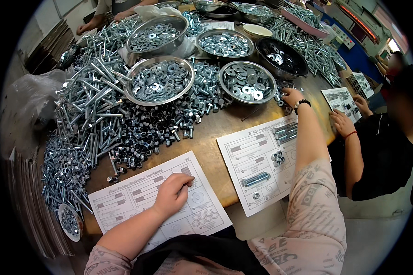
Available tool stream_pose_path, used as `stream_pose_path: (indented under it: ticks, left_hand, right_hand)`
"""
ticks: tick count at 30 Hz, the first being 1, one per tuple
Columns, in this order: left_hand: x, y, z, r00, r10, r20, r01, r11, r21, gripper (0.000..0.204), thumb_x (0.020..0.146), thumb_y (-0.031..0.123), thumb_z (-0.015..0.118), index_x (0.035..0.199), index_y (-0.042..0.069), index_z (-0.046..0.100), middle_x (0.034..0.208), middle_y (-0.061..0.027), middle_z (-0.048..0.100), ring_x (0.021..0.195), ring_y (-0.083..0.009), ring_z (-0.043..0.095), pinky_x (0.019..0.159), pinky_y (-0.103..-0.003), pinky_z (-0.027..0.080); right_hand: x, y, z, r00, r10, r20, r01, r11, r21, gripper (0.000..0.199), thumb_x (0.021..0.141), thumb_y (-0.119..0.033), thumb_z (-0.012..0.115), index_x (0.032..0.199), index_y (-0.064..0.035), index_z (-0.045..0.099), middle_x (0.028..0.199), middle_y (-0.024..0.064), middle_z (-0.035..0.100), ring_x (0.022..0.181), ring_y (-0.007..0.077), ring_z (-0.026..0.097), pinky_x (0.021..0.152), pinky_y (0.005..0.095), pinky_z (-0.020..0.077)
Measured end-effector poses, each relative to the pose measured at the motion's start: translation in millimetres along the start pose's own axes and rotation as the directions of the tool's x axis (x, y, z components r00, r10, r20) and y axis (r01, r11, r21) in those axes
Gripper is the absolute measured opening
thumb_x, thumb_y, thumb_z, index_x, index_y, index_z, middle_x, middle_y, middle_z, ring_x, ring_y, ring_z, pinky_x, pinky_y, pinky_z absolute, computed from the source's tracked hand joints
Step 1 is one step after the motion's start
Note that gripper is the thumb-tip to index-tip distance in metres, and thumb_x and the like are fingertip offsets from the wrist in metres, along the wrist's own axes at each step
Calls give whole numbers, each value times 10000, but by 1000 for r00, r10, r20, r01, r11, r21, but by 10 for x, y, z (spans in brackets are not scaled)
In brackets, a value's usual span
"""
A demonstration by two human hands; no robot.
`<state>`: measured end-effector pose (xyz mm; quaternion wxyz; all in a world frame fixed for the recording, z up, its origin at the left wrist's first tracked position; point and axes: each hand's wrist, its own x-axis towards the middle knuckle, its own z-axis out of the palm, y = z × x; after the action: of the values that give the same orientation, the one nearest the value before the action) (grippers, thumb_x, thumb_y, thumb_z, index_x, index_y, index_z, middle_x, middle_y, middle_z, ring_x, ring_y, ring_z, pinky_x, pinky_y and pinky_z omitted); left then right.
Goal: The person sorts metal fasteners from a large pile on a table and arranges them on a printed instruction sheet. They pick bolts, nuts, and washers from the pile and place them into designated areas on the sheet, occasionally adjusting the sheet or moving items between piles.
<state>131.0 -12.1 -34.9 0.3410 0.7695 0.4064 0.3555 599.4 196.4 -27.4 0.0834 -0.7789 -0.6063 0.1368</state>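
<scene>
My left hand [173, 191] lies on the left printed diagram sheet [119, 215], its fingers curled closed; whatever they may hold is hidden. My right hand [293, 98], with a dark bead bracelet at the wrist, reaches to a small pile of nuts [279, 97] between the steel bowl of large washers [248, 81] and the black bowl [287, 68]. Its fingers are bent together at the pile, and their contents cannot be made out. Under my right forearm, the right diagram sheet [236, 156] bears long bolts [284, 134], several nuts [277, 158], shorter bolts [256, 179] and a single nut [256, 196].
Heaps of bolts [92, 101] and dark-centred nuts [147, 121] cover the table's left. More steel bowls of washers [159, 81] stand behind. At right, a co-worker's hand [342, 123] rests by another sheet [335, 101]. A small bowl [70, 222] sits at the left edge.
</scene>
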Motion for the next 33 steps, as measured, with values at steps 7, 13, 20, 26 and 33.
stream_pose_path:
  ticks: [7, 13, 20, 26, 33]
  left_hand:
    - [-9, -15, 6, 1000, 12, -11, -12, 1000, -14, 266, 708, -84, 494, 947, 1, 573, 825, -110, 581, 767, -250, 574, 698, -319, 463]
    - [-38, -41, -8, 998, -58, 13, 59, 995, -77, 263, 742, -76, 482, 983, -8, 563, 885, -116, 583, 806, -233, 586, 722, -314, 471]
    - [267, 495, 214, 773, -571, 276, 349, 20, -937, 360, 932, 208, 400, 1233, 12, 410, 1182, -131, 472, 1081, -227, 488, 921, -336, 405]
    - [203, 374, 134, 825, -444, 351, 200, -351, -915, 375, 934, 206, 389, 1239, -8, 344, 1163, -152, 447, 1111, -250, 463, 943, -341, 418]
    - [-93, 524, -254, 815, -477, 329, 210, -287, -935, 403, 901, 119, 388, 1264, -36, 311, 1254, -190, 397, 1188, -268, 420, 971, -344, 413]
  right_hand:
    - [-170, -84, -86, 996, -33, -88, 34, 999, 9, 271, 758, -198, 628, 983, -48, 638, 983, 144, 635, 917, 265, 601, 813, 347, 461]
    - [-744, -446, -98, 994, -71, -83, 107, 805, 583, 232, 753, -176, 652, 928, -26, 627, 796, 61, 653, 704, 123, 610, 643, 257, 489]
    - [-2085, -1851, 206, 644, -750, -149, 762, 646, 40, 238, 677, -72, 663, 891, -64, 559, 802, 93, 560, 732, 250, 579, 619, 329, 479]
    - [-2100, -2072, 389, 565, -809, -164, 804, 495, 329, 316, 687, -84, 651, 993, -66, 576, 837, 99, 570, 780, 296, 564, 691, 359, 473]
    - [-1206, -1482, 600, 903, -428, -26, 350, 770, -534, 131, 816, -108, 473, 861, -61, 587, 898, 120, 557, 839, 280, 587, 665, 385, 509]
